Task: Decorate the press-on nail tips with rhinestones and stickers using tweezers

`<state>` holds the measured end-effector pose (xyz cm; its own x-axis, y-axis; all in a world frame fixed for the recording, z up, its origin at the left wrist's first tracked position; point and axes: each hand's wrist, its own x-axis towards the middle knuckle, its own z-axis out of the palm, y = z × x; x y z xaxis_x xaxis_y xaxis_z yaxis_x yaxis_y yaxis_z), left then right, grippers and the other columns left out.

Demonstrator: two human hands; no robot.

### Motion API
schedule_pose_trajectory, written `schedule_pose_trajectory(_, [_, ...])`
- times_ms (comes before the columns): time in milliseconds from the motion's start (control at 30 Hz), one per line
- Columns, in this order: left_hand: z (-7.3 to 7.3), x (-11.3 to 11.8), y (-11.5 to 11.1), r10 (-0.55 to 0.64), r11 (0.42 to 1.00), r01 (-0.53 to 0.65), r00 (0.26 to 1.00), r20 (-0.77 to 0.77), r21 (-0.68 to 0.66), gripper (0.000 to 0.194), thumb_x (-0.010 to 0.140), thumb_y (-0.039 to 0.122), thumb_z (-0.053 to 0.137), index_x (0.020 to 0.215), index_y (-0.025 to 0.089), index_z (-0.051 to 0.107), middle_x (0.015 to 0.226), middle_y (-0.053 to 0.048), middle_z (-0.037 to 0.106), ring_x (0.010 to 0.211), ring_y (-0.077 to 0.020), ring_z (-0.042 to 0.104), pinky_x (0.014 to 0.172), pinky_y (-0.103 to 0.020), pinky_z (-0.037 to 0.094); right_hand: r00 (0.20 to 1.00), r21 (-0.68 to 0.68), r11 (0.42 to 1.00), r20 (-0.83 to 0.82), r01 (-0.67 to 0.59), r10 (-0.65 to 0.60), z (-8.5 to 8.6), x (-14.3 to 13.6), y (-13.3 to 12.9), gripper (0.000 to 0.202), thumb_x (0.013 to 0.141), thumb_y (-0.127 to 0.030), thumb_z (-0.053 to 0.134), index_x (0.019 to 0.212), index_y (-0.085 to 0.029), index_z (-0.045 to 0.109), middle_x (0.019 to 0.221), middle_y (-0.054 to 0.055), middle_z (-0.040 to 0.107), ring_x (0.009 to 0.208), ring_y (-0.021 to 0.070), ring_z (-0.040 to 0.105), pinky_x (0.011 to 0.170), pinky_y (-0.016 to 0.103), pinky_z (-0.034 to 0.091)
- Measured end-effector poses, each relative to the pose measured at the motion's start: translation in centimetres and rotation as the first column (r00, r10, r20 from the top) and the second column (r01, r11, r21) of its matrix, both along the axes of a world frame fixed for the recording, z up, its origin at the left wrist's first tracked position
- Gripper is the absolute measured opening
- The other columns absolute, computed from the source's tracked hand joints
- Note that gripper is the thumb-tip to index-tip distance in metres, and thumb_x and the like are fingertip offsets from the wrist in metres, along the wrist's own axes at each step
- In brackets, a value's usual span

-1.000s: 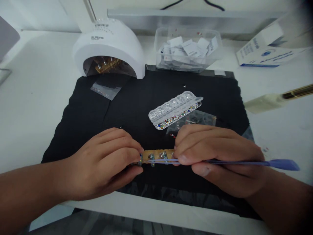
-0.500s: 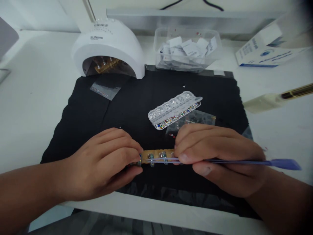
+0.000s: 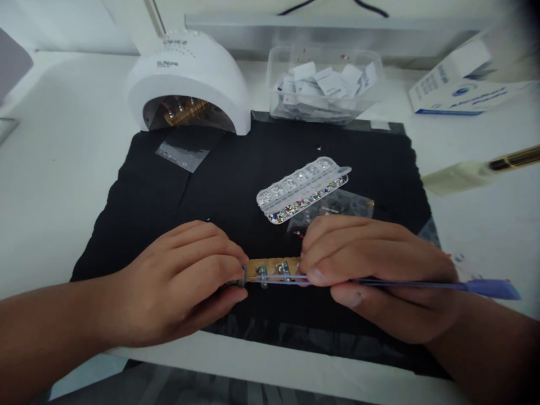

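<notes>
My left hand (image 3: 185, 281) pinches the left end of a narrow golden-brown strip (image 3: 252, 265) between thumb and fingers. Small shiny pieces that look like decorated false nails sit in a row along the strip. In my right hand (image 3: 375, 259) is a pair of purple tweezers (image 3: 491, 288), lying across the fingers with the thin tips pointing left over the strip. The right fingers also touch the strip's right end, which they cover. Whether the tweezer tips hold anything is too small to tell.
An open rhinestone case (image 3: 301, 191) lies on the black mat (image 3: 223, 169), partly over a clear sachet (image 3: 352, 205). Behind are a white nail lamp (image 3: 189, 73) and a plastic tub (image 3: 327, 109) of white packets. A bottle (image 3: 459, 177) and a box (image 3: 464, 95) stand at right.
The wide purple end of the tweezers has dipped slightly. Both hands keep nearly the same place on the strip, and the whole view has shifted a little.
</notes>
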<state>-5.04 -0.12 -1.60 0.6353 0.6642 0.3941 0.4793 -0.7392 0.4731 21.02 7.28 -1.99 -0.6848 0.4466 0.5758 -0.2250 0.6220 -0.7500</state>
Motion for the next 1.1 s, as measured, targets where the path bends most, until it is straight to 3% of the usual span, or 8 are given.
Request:
schedule_pose_trajectory(467, [0.06,0.10,-0.03,0.010,1.000,-0.010,1.000,-0.011,-0.009,0.020,0.085,0.011,0.073,0.098,0.011,0.058,0.098,-0.008,0.069,0.088,-0.0174,0.063,0.078,-0.035,0.053,1.000,-0.001,1.000,-0.007,-0.011,0.011,-0.15,-0.26,-0.05,0.012,0.091,-0.011,0.059,0.085,-0.007,0.069,0.077,0.010,0.074,0.072,0.0158,0.070,0.072,0.032,0.059])
schedule_pose_trajectory(1100, [0.29,-0.03,-0.18,0.042,0.995,-0.032,0.995,-0.096,0.098,0.012,0.084,0.014,0.074,0.088,0.014,0.063,0.102,-0.007,0.070,0.095,-0.0211,0.063,0.082,-0.038,0.056,0.994,-0.099,0.995,-0.099,0.026,-0.036,-0.44,-0.20,0.12,0.008,0.087,-0.011,0.063,0.085,-0.008,0.070,0.071,0.008,0.072,0.068,0.0164,0.069,0.065,0.032,0.057])
